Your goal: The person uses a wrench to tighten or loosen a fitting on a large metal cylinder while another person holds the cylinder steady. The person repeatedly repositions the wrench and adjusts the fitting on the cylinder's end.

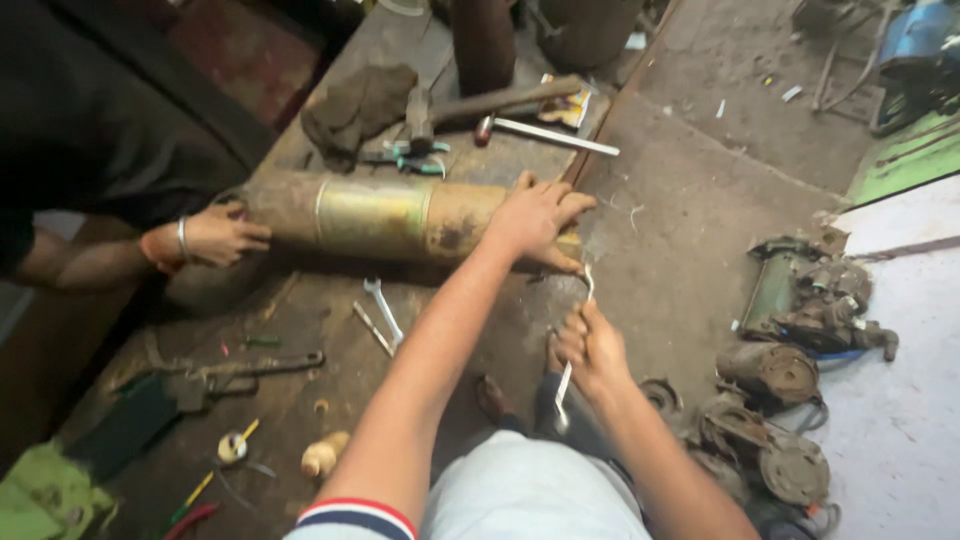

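At frame centre, the left hand (pixel 535 222) presses flat, fingers apart, on the rusty cylinder (pixel 385 218) lying on the table (pixel 300 400); the right hand (pixel 590 345) is clamped on a wrench (pixel 572 358) just below

I see a worn, dirty workbench (pixel 320 400) with a long rusty cylinder (pixel 380 215) lying across it. Behind the cylinder lie a dark rag (pixel 355 105), a hammer (pixel 480 103), a pair of green-handled pliers (pixel 415 157) and a metal rod (pixel 550 134). In front of it lie two small wrenches (pixel 380 315), a large pipe wrench (pixel 240 372) and a small pale knob (pixel 322 455). Beside the bench, old motor parts (pixel 790 350) sit on the concrete floor (pixel 690 200).
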